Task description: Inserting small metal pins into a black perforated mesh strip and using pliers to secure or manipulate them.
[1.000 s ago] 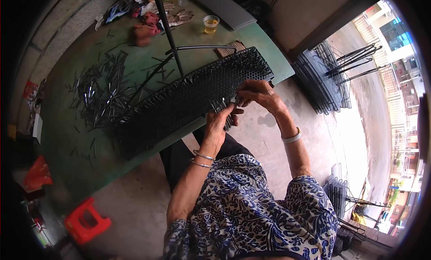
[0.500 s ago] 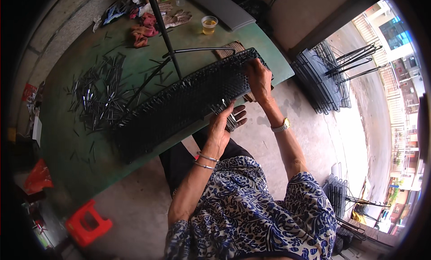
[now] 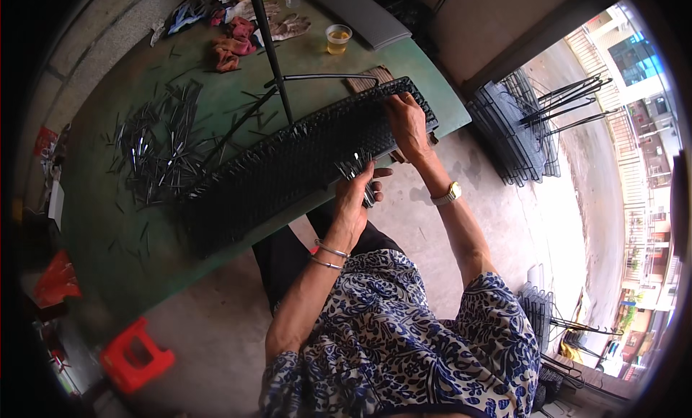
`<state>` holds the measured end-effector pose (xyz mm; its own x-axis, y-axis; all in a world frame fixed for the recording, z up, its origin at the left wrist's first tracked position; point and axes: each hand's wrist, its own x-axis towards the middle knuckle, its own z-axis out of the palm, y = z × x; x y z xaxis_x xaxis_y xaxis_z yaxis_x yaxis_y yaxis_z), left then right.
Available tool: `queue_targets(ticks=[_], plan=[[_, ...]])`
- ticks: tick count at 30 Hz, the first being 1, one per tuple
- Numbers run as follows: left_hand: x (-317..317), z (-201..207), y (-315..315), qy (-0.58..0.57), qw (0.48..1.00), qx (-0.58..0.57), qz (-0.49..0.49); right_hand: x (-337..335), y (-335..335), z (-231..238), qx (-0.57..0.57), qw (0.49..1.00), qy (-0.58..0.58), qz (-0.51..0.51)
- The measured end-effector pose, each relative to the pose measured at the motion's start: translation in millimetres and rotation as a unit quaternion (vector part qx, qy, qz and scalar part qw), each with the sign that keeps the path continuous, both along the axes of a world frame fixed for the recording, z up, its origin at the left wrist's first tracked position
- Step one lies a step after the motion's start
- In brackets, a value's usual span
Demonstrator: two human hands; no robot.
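A long black mesh rack (image 3: pixel 303 158) lies slanted along the near edge of the green table (image 3: pixel 115 266). Rows of small dark pieces stand up along its far rim. Below its near edge, my left hand (image 3: pixel 352 201) is closed around a bunch of thin black strips (image 3: pixel 352 167), their tips fanning out above the thumb. My right hand (image 3: pixel 408 124) is over the rack's right end, fingers bent down and pinched at the mesh. Whatever lies between those fingertips is hidden. Left of the rack, a loose heap of similar black strips (image 3: pixel 162 147) spreads over the tabletop.
Black rods (image 3: pixel 272 50) rise from behind the rack. A cup of yellow liquid (image 3: pixel 337 40), gloves (image 3: pixel 288 27) and red cloth (image 3: pixel 234 44) sit at the back. Brown cardboard (image 3: pixel 369 79) lies beside the rack. Stacked mesh racks (image 3: pixel 508 129) stand right; a red stool (image 3: pixel 137 357) is lower left.
My right hand has shifted slightly left along the rack's right end. My left hand's fingers have curled closer round the strips, which fan out more. The rack has stayed in place.
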<state>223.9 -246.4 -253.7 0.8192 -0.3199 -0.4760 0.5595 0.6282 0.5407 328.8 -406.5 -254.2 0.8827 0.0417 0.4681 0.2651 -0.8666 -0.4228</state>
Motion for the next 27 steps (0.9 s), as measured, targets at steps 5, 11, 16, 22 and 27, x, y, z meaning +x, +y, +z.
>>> queue_targets(ticks=[5,11,16,22,27], plan=[[-1,7,3,-0.009,1.000,0.012,0.010,-10,7,0,-0.005,0.997,-0.029,-0.065],[-3,2,2,-0.026,0.998,0.042,0.030,-17,6,9,-0.042,0.993,-0.003,-0.109],[-4,6,3,-0.029,0.997,0.057,0.035,-26,6,11,-0.042,0.995,0.014,-0.091],[-6,6,8,-0.047,0.997,0.054,0.037,-61,7,36,0.195,0.931,0.287,0.114],[-7,12,10,-0.058,0.996,0.061,0.020,-71,7,48,0.253,0.881,0.351,0.192]])
